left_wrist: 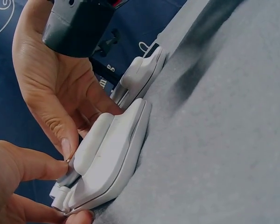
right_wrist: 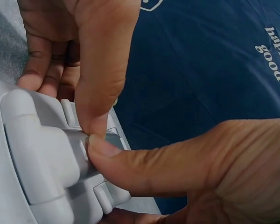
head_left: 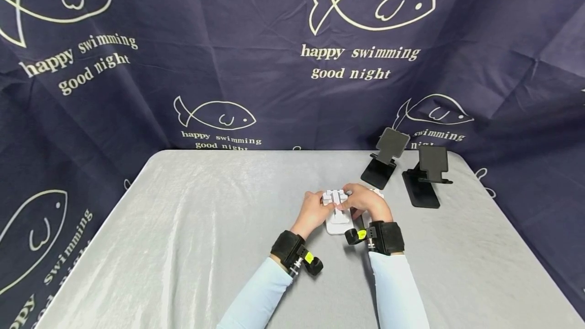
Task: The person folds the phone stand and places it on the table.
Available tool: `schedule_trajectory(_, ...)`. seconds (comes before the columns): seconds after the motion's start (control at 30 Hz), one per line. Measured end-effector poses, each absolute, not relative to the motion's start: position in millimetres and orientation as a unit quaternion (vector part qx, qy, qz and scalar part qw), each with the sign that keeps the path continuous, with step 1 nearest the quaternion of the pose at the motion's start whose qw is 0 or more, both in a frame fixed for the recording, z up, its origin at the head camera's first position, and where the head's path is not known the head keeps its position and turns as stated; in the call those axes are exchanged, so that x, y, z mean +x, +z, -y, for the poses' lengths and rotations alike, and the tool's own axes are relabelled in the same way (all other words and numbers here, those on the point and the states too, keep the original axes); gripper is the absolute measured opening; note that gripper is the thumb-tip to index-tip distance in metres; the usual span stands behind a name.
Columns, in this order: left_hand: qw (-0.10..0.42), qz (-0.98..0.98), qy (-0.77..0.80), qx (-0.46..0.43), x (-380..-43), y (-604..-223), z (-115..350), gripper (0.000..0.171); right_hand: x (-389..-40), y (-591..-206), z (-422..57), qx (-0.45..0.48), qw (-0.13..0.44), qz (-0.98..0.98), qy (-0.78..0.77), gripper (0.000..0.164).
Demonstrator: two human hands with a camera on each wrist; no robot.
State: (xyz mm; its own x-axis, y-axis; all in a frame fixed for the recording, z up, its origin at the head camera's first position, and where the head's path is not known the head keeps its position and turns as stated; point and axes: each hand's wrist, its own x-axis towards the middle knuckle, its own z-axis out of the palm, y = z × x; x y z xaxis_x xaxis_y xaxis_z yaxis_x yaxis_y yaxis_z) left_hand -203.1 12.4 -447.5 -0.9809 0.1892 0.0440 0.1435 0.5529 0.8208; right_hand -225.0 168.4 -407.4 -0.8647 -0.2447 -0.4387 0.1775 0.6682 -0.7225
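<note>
A white folded phone stand (head_left: 339,226) lies on the table between both hands, its hinged arm folded down against the base. My left hand (head_left: 313,212) holds it from the left side, thumb on the folded arm and fingers at the far edge. From the right, my right hand (head_left: 369,203) pinches the same part, its thumb tip touching the left thumb in the right wrist view. That view shows the stand (right_wrist: 42,158) close up. In the left wrist view, a second white stand (left_wrist: 142,74) lies beyond the right hand, mostly hidden from the head view.
Two black phone stands stand unfolded at the back right of the grey-covered table (head_left: 137,248), one black stand (head_left: 387,154) left of the other black stand (head_left: 427,176). A dark blue curtain (head_left: 274,55) with fish drawings hangs behind the table.
</note>
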Motion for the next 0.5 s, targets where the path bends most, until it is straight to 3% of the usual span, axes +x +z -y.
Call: schedule_trajectory(0.5, 0.037, -0.880, 0.463, 0.095, -203.4, -445.4, -8.2, 0.024, -226.4, -406.5, -164.9, 0.003, 0.267, -0.886, -0.378, 0.056)
